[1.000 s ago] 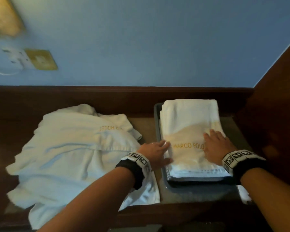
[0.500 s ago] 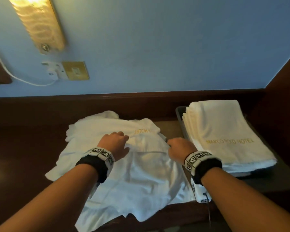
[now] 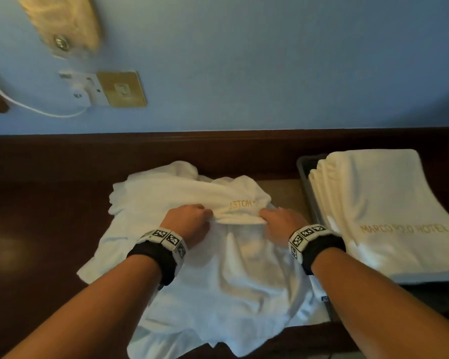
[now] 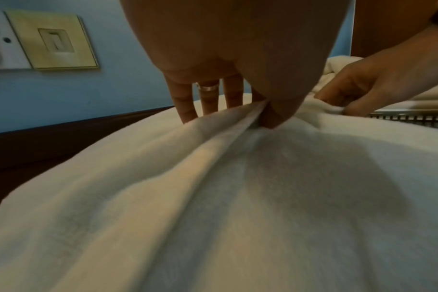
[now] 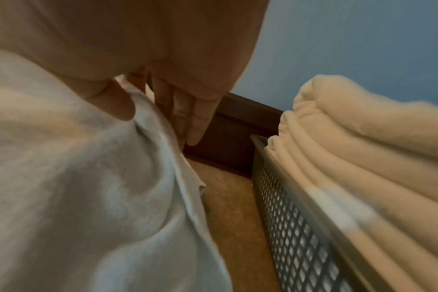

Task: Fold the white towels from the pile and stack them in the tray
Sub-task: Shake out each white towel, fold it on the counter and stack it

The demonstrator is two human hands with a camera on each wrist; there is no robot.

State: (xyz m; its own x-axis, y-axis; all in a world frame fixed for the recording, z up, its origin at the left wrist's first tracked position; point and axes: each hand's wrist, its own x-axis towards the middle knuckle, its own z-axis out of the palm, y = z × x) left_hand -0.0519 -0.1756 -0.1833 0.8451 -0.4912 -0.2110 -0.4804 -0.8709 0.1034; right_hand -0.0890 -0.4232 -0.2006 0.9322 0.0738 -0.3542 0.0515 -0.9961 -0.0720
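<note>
While several folded towels [image 3: 389, 218] already filled the tray [image 3: 304, 165], both hands pinched the next towel [image 3: 192, 195] from the pile.

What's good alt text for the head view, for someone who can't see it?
Both hands, left hand and right hand, pinch the edge of a towel on a loose white pile on a dark wooden counter. To the right, folded towels sit stacked in a tray below a blue wall.
</note>
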